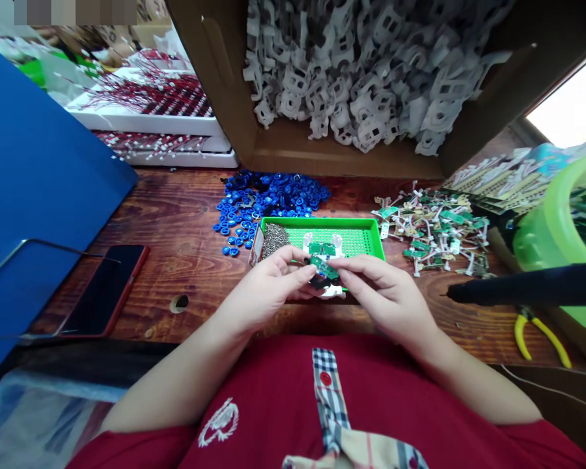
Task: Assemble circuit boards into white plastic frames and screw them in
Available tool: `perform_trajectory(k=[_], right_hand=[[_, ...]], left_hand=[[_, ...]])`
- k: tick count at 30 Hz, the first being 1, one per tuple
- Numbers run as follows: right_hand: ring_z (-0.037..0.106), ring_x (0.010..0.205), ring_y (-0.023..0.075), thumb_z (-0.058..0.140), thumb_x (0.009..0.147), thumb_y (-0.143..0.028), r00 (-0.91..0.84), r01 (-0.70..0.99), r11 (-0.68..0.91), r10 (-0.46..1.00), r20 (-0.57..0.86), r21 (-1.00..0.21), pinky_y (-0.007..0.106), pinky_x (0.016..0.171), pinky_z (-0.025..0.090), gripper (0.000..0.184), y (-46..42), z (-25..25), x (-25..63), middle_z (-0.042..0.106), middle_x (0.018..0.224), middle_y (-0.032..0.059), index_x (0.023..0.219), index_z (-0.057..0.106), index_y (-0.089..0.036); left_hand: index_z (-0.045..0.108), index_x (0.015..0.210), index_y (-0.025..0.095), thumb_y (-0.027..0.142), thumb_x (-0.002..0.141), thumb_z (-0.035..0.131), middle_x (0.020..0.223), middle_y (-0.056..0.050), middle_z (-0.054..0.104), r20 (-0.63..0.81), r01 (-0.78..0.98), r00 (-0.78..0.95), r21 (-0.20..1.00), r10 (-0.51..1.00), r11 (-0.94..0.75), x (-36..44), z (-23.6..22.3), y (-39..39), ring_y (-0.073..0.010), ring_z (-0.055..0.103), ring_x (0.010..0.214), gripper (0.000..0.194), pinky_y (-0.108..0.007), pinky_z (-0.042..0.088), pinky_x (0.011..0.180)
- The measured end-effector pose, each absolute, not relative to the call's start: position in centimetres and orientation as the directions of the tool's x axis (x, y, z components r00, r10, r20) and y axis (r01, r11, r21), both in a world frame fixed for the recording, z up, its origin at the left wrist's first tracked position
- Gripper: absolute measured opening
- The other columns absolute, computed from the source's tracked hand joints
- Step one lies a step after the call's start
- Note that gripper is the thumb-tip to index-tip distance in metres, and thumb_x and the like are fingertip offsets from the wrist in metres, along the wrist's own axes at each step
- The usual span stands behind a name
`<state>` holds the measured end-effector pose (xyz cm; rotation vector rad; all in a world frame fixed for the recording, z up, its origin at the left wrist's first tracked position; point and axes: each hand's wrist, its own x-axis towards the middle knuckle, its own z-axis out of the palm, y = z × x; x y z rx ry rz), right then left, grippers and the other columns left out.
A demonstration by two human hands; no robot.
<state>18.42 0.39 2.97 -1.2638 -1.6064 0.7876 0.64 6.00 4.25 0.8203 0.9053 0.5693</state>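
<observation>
Two hands on it: L hand & R hand pinch a small green PCB btwn fingertips, by the near edge of green tray; prob. lining-up step, needs steady grip. Beyond: blue parts, piled.

Over the head feed I can read no words, brands or numbers; the white emblem on the red shirt shows me no clear lettering.
</observation>
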Motion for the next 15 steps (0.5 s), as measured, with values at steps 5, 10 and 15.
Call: perform_trajectory(k=[5, 10, 15], right_hand=[[0.064, 0.084, 0.0111, 0.057, 0.084, -0.023, -0.037, 0.309, 0.152, 0.988, 0.148, -0.939, 0.023, 0.078, 0.053, 0.017, 0.6, 3.4, 18.6, 0.068, 0.094, 0.0011, 0.098, 0.069, -0.022], [0.064, 0.084, 0.0119, 0.058, 0.084, -0.024, -0.011, 0.302, 0.133, 0.991, 0.136, -0.944, 0.025, 0.079, 0.053, 0.015, 0.6, 3.7, 18.4, 0.068, 0.091, 0.0018, 0.094, 0.069, -0.021], [0.063, 0.081, 0.0104, 0.055, 0.086, -0.019, -0.053, 0.365, 0.219, 0.975, 0.214, -0.905, 0.023, 0.074, 0.053, 0.016, 0.3, 4.2, 18.3, 0.067, 0.088, 0.0011, 0.095, 0.068, -0.022]], left_hand=[[0.052, 0.084, 0.017, 0.023, 0.070, 0.073, 0.069, -0.001, 0.071, -0.465, -0.108, 0.555, 0.783, 0.690, 0.613, 0.5, 3.9, 6.0, -0.0132, 0.069, 0.059, 0.025, -0.022, 0.055, 0.061], [0.052, 0.083, 0.017, 0.023, 0.071, 0.072, 0.069, -0.001, 0.071, -0.462, -0.133, 0.560, 0.769, 0.688, 0.625, 0.5, 3.7, 5.9, -0.0137, 0.070, 0.060, 0.024, -0.020, 0.056, 0.061], [0.054, 0.085, 0.017, 0.021, 0.072, 0.071, 0.072, 0.000, 0.070, -0.423, -0.151, 0.577, 0.785, 0.699, 0.601, 0.3, 3.9, 5.9, -0.0137, 0.070, 0.063, 0.022, -0.023, 0.058, 0.063]])
